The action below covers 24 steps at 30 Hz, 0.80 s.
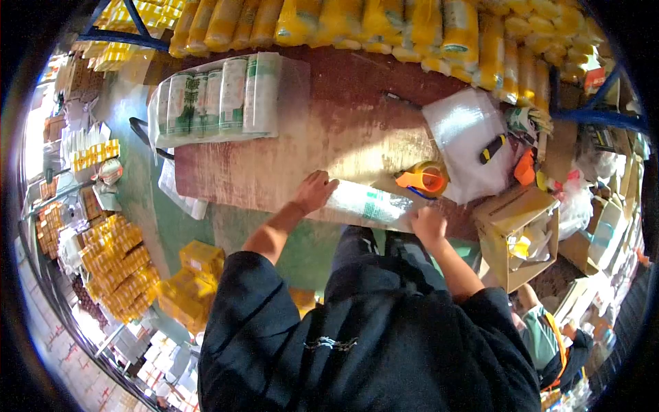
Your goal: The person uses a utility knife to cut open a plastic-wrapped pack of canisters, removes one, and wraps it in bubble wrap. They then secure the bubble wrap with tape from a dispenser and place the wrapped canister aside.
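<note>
Closest in, my black shirt [371, 350]: it fills the bottom of the view, with my dark trousers standing against the table's near edge.
My left hand [316, 191]: curled closed, grasping the left end of the film-wrapped pack.
My right hand [430, 225]: fingers folded in, gripping the same pack at its right end.
Film-wrapped pack [374, 204]: long, clear and shiny with a green patch, lying along the table's near edge between my two hands.
Table [250, 165]: brown and worn pale in the middle, a band of light crossing it.
Tape dispenser [427, 180]: orange, on the table just beyond my right hand.
Carton [504, 220]: open, to the right of my right hand, with scraps inside.
Plastic sheets [460, 127]: glossy, beyond the dispenser, a black and yellow knife [493, 149] lying on them.
Bundle of rolls [206, 99]: white and green, wrapped in clear plastic, at the table's far left.
Yellow packs [295, 20]: ranked along the table's far side.
Yellow parcels [195, 281]: heaped on the green floor to my left.
Another person [546, 343]: off to my right, with an orange strap.
</note>
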Available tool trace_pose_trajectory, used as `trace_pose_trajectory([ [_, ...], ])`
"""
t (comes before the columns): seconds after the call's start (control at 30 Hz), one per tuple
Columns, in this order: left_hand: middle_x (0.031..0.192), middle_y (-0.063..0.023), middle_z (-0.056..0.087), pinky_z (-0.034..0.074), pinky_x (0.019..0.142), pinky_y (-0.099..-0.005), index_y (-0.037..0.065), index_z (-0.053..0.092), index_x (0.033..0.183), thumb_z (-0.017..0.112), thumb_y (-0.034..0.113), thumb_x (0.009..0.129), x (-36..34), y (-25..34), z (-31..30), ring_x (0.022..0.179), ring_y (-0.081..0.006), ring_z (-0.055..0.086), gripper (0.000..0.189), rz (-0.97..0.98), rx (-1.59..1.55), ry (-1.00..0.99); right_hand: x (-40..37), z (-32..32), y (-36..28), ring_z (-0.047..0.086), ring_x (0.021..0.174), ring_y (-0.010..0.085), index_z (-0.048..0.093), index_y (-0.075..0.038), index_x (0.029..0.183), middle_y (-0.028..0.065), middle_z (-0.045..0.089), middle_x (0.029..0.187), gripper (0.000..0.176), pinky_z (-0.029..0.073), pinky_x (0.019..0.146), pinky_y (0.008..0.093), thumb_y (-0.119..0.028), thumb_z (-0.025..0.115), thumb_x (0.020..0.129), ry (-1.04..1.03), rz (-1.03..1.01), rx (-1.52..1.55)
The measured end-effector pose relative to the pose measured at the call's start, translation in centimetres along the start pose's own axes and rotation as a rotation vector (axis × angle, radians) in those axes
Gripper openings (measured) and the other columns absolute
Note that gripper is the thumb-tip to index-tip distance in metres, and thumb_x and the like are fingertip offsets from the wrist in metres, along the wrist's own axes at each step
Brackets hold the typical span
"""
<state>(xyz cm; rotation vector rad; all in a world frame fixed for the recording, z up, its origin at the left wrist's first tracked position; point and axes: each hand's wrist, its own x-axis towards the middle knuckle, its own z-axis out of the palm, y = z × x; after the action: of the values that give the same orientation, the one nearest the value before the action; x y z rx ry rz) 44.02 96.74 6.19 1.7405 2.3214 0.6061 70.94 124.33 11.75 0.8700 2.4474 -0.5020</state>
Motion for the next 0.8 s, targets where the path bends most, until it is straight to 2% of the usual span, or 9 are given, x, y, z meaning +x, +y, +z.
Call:
trace_pose_trajectory([
  [0.1, 0.092, -0.0119, 0.056, 0.052, 0.08, -0.0439, 0.009, 0.063, 0.109, 0.067, 0.02, 0.091, -0.1, -0.4, 0.7, 0.09, -0.0323, 0.06, 0.021, 0.032, -0.009, 0.035, -0.9, -0.6, -3.0, 0.069, 0.093, 0.0376, 0.068, -0.004, 0.103, 0.0166, 0.07, 0.095, 0.037, 0.056, 0.078, 0.0475, -0.037, 0.072, 0.087, 0.313, -0.273, 0.04],
  [0.2, 0.094, -0.0131, 0.058, 0.053, 0.082, -0.0443, 0.008, 0.061, 0.11, 0.067, 0.023, 0.092, 1.0, -0.1, -0.9, 0.092, -0.0331, 0.061, 0.024, 0.028, -0.078, 0.007, -0.3, -5.5, -11.2, 0.057, 0.124, 0.0348, 0.057, -0.002, 0.126, 0.0173, 0.062, 0.127, 0.054, 0.049, 0.099, 0.0474, -0.039, 0.071, 0.089, 0.036, -0.446, 0.265],
  [0.3, 0.101, -0.0148, 0.062, 0.053, 0.087, -0.0456, 0.008, 0.061, 0.112, 0.069, 0.03, 0.092, 2.0, -1.3, -1.9, 0.097, -0.0341, 0.063, 0.031, 0.022, -0.146, -0.169, 3.2, 0.0, -13.5, 0.048, 0.134, 0.036, 0.044, -0.008, 0.149, 0.0159, 0.052, 0.144, 0.067, 0.04, 0.11, 0.0496, -0.048, 0.06, 0.097, -0.011, -0.399, 0.076],
  [0.37, 0.107, -0.0167, 0.064, 0.053, 0.092, -0.0476, 0.008, 0.061, 0.116, 0.07, 0.036, 0.092, 2.6, -2.1, -2.2, 0.102, -0.0351, 0.064, 0.038, 0.006, -0.209, -0.276, 3.9, 2.4, -12.7, 0.049, 0.132, 0.0359, 0.047, -0.014, 0.148, 0.0127, 0.055, 0.142, 0.058, 0.041, 0.108, 0.0486, -0.047, 0.054, 0.101, -0.011, -0.415, 0.13],
  [0.5, 0.107, -0.0124, 0.066, 0.05, 0.09, -0.0492, 0.01, 0.065, 0.113, 0.069, 0.038, 0.089, 5.4, -1.7, -2.2, 0.097, -0.0318, 0.064, 0.037, 0.095, 0.02, -0.015, 5.3, 4.1, -11.5, 0.055, 0.126, 0.0367, 0.057, -0.016, 0.142, 0.0129, 0.062, 0.135, 0.047, 0.044, 0.105, 0.0493, -0.041, 0.053, 0.102, -0.071, -0.322, 0.197],
  [0.6, 0.094, -0.0101, 0.069, 0.051, 0.084, -0.0483, 0.01, 0.068, 0.096, 0.069, 0.036, 0.09, 3.2, 7.1, -2.7, 0.092, -0.0297, 0.065, 0.027, -0.271, 0.074, 0.122, 5.7, 2.5, -11.4, 0.059, 0.114, 0.0403, 0.068, -0.009, 0.125, 0.0193, 0.065, 0.123, 0.042, 0.046, 0.099, 0.0494, -0.038, 0.066, 0.096, 0.007, -0.313, 0.369],
  [0.63, 0.086, -0.0117, 0.069, 0.053, 0.078, -0.0486, 0.01, 0.068, 0.09, 0.066, 0.038, 0.094, 1.7, 10.5, -1.3, 0.085, -0.0321, 0.067, 0.029, -0.579, -0.087, -0.106, 5.9, 2.7, -11.1, 0.059, 0.114, 0.0402, 0.068, -0.008, 0.125, 0.0197, 0.066, 0.122, 0.044, 0.046, 0.099, 0.0491, -0.04, 0.068, 0.095, -0.007, -0.325, 0.381],
  [0.7, 0.082, -0.0137, 0.07, 0.053, 0.074, -0.0467, 0.005, 0.066, 0.087, 0.062, 0.042, 0.098, 0.5, 16.1, -1.1, 0.082, -0.0336, 0.068, 0.039, -1.152, -0.429, -0.142, 6.8, 4.1, -10.3, 0.058, 0.114, 0.0399, 0.068, -0.006, 0.123, 0.0206, 0.066, 0.121, 0.048, 0.046, 0.1, 0.0483, -0.043, 0.07, 0.093, -0.034, -0.351, 0.402],
  [0.8, 0.088, -0.0207, 0.07, 0.051, 0.078, -0.0444, -0.003, 0.063, 0.088, 0.059, 0.04, 0.101, -0.8, 17.5, 7.1, 0.083, -0.0345, 0.069, 0.045, -1.351, -1.014, 0.578, 6.8, 2.5, -10.5, 0.057, 0.116, 0.0404, 0.066, -0.005, 0.124, 0.0209, 0.065, 0.119, 0.055, 0.046, 0.101, 0.0472, -0.047, 0.073, 0.089, -0.166, -0.343, 0.398],
])
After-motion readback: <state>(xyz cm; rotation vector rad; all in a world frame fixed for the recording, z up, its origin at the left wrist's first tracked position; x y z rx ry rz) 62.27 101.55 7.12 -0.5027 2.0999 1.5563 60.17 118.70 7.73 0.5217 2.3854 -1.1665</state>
